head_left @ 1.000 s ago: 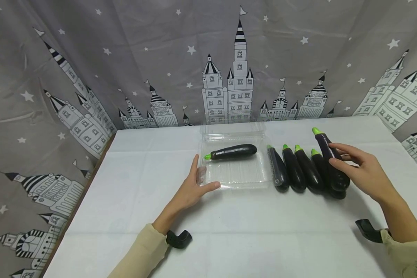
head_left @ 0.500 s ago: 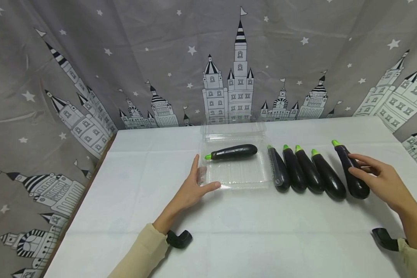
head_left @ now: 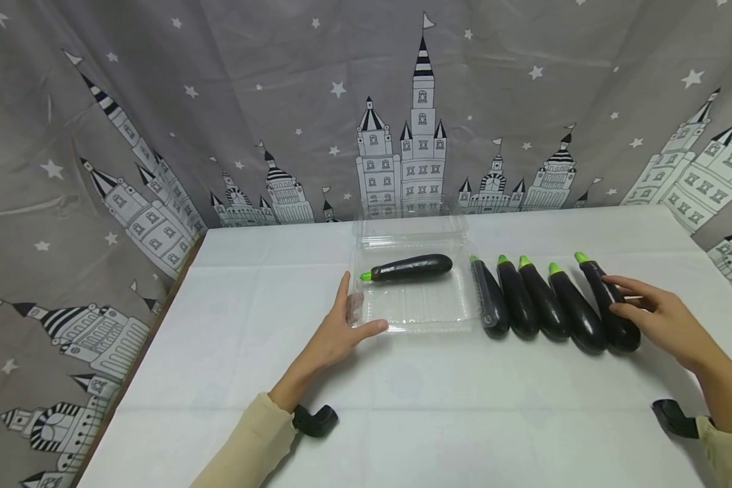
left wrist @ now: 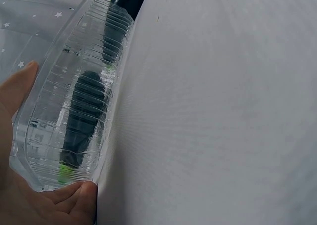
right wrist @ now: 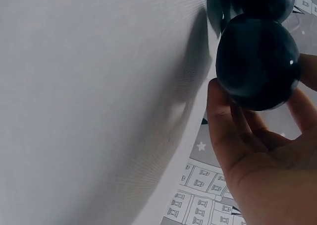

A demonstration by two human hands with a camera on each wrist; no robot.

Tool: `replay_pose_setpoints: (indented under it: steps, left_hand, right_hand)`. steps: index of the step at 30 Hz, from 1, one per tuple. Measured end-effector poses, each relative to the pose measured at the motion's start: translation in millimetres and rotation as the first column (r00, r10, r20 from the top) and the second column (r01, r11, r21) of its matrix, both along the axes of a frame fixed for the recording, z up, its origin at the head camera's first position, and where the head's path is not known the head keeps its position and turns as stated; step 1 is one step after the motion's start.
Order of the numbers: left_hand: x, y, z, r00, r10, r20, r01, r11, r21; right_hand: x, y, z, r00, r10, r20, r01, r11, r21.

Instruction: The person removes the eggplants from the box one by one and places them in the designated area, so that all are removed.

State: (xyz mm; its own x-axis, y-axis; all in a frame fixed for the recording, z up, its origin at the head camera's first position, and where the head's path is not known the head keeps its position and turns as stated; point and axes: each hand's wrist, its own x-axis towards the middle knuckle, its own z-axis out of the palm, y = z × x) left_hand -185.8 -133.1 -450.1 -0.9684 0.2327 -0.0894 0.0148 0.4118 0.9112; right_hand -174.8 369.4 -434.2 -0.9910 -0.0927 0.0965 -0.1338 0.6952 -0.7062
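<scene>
Near the table's right side, my right hand holds a dark purple eggplant with a green stem end, thumb on one side and fingers on the other. It is the rightmost in a row of several eggplants, tilted alike. In the right wrist view its rounded end shows between thumb and fingers. My left hand rests against the near left corner of a clear plastic container, thumb along the front edge. One eggplant lies crosswise inside it, stem end to the left.
The container's clear lid stands open at the back. A white cloth covers the table, and its left edge is in view. A grey castle-print curtain hangs behind. Black wrist mounts stick out from both wrists.
My right hand has carried its eggplant rightward from on top of the row, lowered it onto the table, then shifted it slightly left against its neighbour. My left hand stays at the container.
</scene>
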Motion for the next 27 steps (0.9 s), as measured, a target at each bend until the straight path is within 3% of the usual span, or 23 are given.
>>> replay_pose_setpoints:
  steps: [9,18,27]
  left_hand:
    - [-0.5,0.3,-1.6,1.0,0.007,0.003,-0.007,1.0,-0.002]
    - [0.3,0.5,0.4,1.0,0.001,0.011,-0.001,1.0,0.006]
    - [0.0,0.4,-0.2,1.0,-0.007,0.01,0.006,1.0,0.031]
  right_hand:
    - [-2.1,1.0,-1.4,0.999,0.039,0.034,-0.04,0.998,0.041]
    - [-4.1,-1.3,-1.5,0.998,0.019,0.055,-0.025,0.994,0.105]
    - [-3.1,0.7,-2.7,0.996,0.032,0.078,-0.038,0.996,0.086]
